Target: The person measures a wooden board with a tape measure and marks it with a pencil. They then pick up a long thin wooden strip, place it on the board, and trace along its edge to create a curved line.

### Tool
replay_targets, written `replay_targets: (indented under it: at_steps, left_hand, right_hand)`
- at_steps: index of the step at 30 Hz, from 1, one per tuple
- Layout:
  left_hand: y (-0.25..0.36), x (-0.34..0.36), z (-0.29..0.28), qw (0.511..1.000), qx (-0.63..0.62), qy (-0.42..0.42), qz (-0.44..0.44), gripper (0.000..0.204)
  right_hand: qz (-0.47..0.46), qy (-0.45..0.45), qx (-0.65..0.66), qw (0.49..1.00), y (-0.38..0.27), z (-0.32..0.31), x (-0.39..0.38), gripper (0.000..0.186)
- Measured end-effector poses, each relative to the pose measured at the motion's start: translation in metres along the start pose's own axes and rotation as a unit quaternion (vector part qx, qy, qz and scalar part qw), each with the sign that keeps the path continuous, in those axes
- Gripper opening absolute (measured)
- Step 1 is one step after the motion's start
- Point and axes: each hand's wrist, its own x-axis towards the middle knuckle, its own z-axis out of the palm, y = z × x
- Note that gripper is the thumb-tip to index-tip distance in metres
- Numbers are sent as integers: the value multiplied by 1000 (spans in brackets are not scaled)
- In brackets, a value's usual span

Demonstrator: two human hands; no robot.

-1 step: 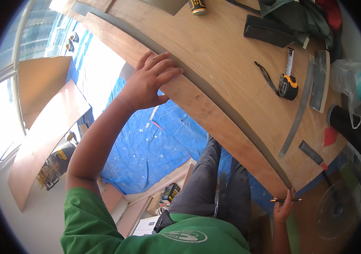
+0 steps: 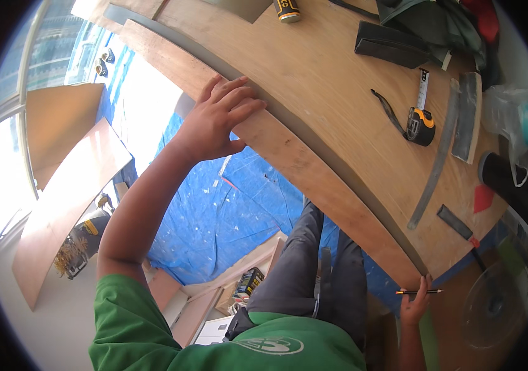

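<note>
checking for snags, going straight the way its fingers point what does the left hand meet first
Past the wooden board, the left hand would likely meet the grey band first, then the tabletop toward the black folded item; depth is unclear.

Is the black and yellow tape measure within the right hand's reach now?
Probably yes: past the flat grey strip, the light wooden tabletop between the right hand and the tape measure looks open, though the hand's slim black pencil may hamper gripping.
</note>
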Motion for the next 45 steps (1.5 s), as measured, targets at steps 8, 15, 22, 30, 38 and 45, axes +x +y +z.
replay_targets:
  at_steps: [8,15,22,30,38,45]
  left_hand:
    - [-2,6,-2,1000,-3,18,15,74]
    - [-3,8,2,1000,3,17,11,73]
    - [-5,8,7,999,16,25,26,69]
    - [-9,7,18,999,14,26,13,78]
    - [-14,6,24,999,0,37,27,84]
    - [-6,5,32,995,35,80,44,82]
  right_hand:
    - [0,12,3,1000,-6,1,5,68]
    - [6,-3,-4,1000,-2,5,6,69]
    - [20,-13,2,1000,-3,4,6,69]
    - [29,-13,-3,999,-7,3,7,71]
    - [35,-14,1,999,-7,4,6,71]
    - [16,-14,-8,1000,-5,4,7,71]
